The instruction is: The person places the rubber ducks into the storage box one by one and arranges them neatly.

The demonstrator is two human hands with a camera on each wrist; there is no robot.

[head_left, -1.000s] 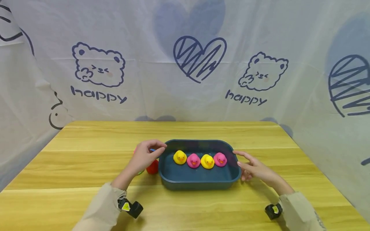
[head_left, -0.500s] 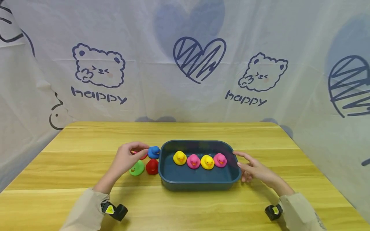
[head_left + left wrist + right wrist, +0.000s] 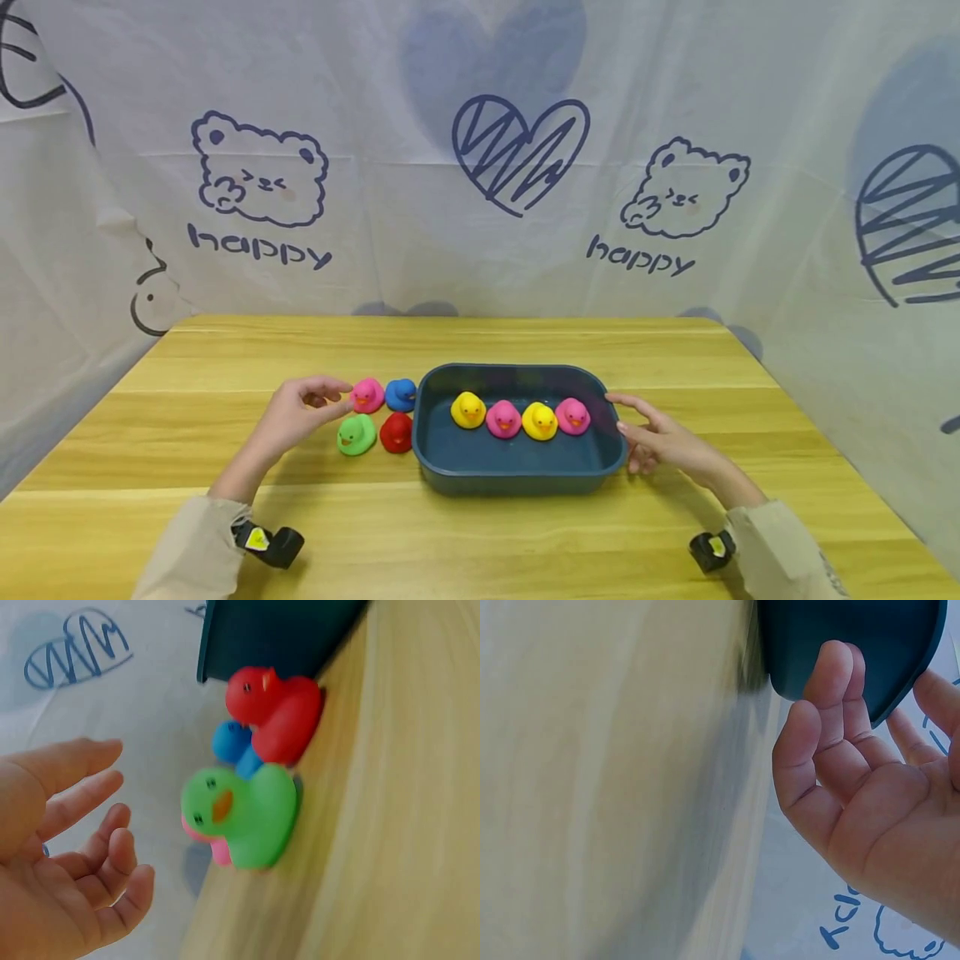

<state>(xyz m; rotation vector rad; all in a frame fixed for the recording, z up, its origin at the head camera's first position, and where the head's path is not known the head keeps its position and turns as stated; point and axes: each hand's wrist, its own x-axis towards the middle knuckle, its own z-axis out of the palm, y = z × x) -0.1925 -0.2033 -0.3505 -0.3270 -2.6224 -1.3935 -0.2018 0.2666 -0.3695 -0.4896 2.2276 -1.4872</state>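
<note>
Curtain (image 3: pixel 408 192), table (image 3: pixel 525 537), tray (image 3: pixel 517 460) between loose ducks (image 3: pixel 395 433) and right hand (image 3: pixel 667 437)

A dark blue tray (image 3: pixel 517 483) holds yellow ducks (image 3: pixel 468 411) and pink ducks (image 3: pixel 503 420); the loose pink duck (image 3: pixel 367 396), blue duck (image 3: pixel 400 395), green duck (image 3: pixel 356 435) and red duck (image 3: pixel 396 433) are solid-coloured. Yellow wood-grained desk (image 3: pixel 480 550); pale cloth (image 3: pixel 405 208) with blue hearts and bears.

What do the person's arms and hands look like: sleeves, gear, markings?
Left hand and right hand: bare, no gloves. Left sleeve and right sleeve: beige; small dark marking on the right one. Each wrist has a black device with a yellow label. No cables visible.
</note>
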